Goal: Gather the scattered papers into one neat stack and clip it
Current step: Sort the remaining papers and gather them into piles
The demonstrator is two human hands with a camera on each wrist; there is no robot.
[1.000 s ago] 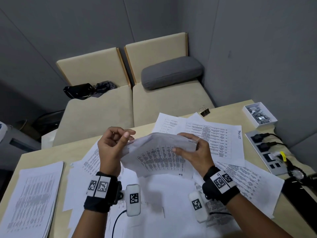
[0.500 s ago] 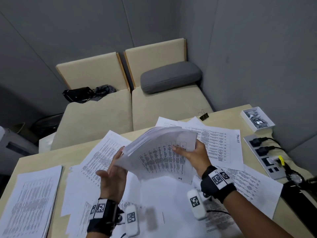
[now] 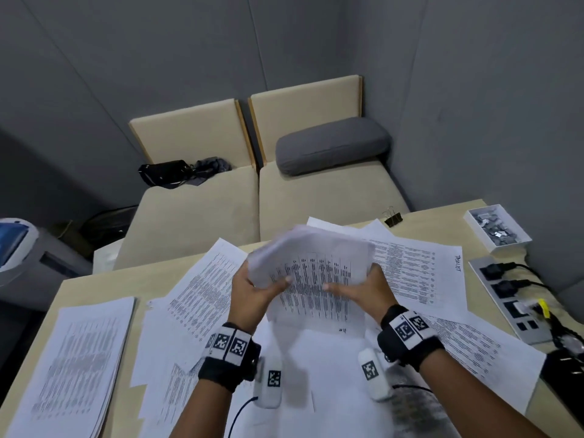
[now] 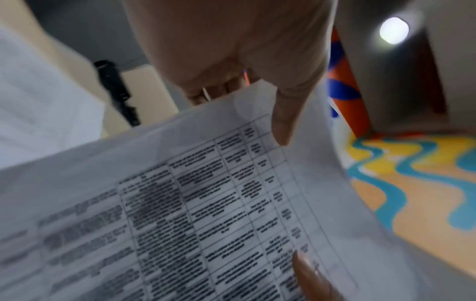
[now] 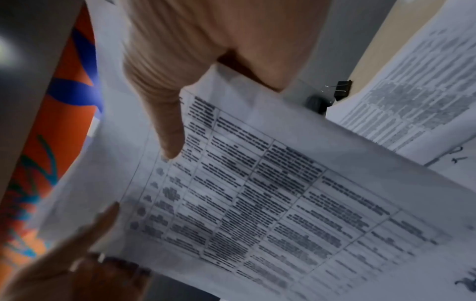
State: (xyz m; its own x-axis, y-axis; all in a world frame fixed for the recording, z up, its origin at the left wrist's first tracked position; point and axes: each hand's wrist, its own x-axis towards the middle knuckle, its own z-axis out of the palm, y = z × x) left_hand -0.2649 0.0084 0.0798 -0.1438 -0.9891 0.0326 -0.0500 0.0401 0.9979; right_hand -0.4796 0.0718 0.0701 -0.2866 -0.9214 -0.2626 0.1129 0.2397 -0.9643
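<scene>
1. Grey-walled booth; wooden table (image 3: pixel 439 216) littered with printed sheets (image 3: pixel 420 273).
2. Left hand (image 3: pixel 252 292) and right hand (image 3: pixel 363 289) both grasp a sheaf of papers (image 3: pixel 313 273), lifted above table centre.
3. Binder clip (image 3: pixel 392 216) lies at 1 o'clock, near the far edge.

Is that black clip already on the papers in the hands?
No, the clip lies on the table's far edge, apart from the sheaf that both hands hold.

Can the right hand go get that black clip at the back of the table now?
Probably not yet: the right hand holds the paper bundle. The black clip lies uncovered beyond the sheets, so the path looks free.
</scene>
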